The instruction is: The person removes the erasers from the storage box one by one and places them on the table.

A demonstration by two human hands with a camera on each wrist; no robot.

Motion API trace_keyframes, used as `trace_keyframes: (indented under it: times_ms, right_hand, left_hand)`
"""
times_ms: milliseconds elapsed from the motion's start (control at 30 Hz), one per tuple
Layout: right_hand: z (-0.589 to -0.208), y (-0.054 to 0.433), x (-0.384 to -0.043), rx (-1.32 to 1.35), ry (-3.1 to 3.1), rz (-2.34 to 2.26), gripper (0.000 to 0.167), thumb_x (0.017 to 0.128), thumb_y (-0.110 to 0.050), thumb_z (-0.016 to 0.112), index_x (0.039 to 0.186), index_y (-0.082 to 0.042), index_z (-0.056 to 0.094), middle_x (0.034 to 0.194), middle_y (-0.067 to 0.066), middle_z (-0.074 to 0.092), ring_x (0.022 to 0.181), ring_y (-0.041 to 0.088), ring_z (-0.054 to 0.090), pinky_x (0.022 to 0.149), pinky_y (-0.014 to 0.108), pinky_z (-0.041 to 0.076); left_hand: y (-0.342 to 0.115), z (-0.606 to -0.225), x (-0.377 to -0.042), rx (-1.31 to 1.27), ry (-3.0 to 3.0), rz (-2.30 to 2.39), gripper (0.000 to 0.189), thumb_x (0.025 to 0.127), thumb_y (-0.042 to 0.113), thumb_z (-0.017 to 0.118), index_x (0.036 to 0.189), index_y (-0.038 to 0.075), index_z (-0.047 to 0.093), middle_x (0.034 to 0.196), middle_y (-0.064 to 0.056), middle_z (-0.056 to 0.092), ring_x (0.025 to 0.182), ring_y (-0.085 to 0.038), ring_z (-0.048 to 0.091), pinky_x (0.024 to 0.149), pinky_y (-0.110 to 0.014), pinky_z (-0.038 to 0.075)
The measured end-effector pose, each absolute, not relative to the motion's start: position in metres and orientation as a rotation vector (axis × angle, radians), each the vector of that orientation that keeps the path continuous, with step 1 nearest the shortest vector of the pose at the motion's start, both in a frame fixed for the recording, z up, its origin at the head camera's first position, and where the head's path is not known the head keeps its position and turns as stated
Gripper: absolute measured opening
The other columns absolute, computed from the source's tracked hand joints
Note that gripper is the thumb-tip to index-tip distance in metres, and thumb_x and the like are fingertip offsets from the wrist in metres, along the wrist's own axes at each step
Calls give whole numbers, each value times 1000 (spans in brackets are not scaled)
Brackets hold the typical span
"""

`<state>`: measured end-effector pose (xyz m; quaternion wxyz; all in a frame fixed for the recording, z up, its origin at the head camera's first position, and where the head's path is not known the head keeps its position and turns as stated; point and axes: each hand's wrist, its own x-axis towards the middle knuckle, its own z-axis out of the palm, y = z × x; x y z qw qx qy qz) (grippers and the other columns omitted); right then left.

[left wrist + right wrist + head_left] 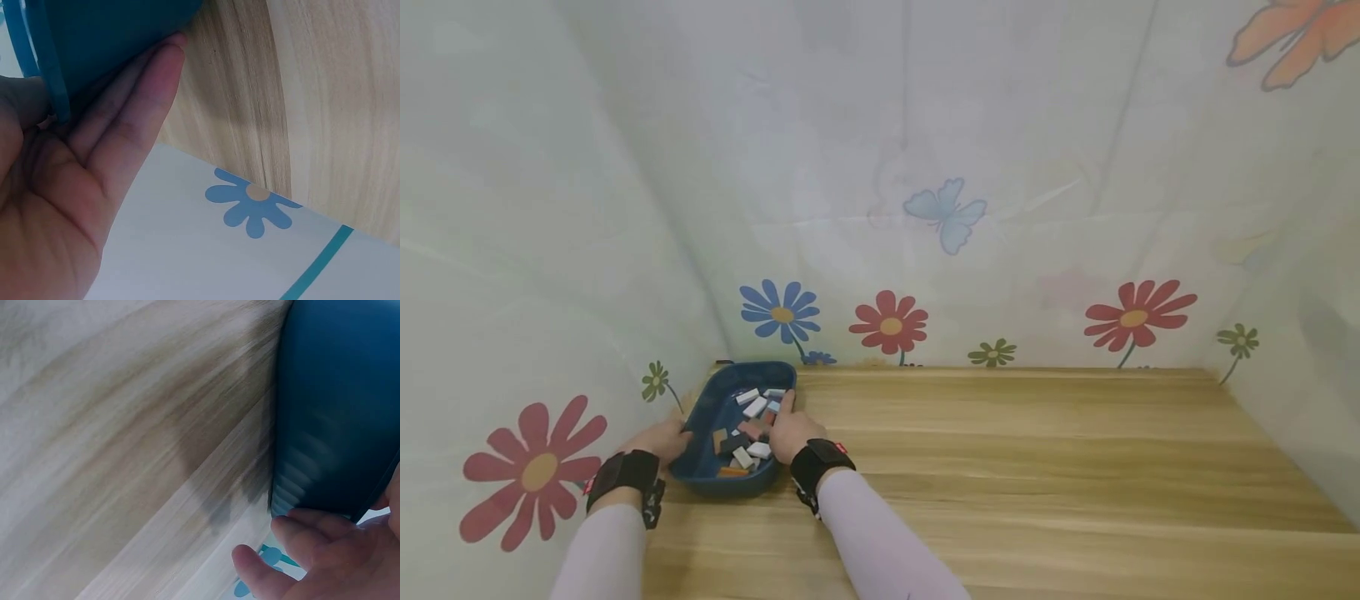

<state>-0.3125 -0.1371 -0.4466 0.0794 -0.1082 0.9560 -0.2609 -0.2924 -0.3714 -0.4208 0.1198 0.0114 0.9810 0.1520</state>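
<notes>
A deep blue plastic bin (730,487) with rounded corners stands at the far left of the wooden table. Inside lie several small rectangular blocks, among them a white block (756,407), an orange block (733,472) and dark and brown ones. My left hand (658,440) holds the bin's left rim, thumb over the edge and fingers (140,94) flat along the outer wall. On the opposite side, my right hand (793,433) grips the right rim, its fingertips against the outside wall in the right wrist view, with the thumb partly cut off at the frame's edge.
The wooden tabletop (1037,458) stretches off to the right of the bin. A pale curtain (820,208) printed with flowers and butterflies encloses the table at the back and both sides, close by the bin's left side.
</notes>
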Motion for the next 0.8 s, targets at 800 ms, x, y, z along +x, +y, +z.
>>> trace_keyframes:
  times_ms: [800]
  right_hand:
    - [-455, -108, -329, -374, 2876, -798, 73, 100, -28, 52, 156, -7, 10, 60, 5, 55, 52, 21, 53, 50, 35, 39]
  left_hand:
    - [-345, -429, -308, 24, 2906, 430, 39, 99, 13, 40, 121, -18, 52, 110, -31, 60, 108, -46, 57, 94, -58, 40]
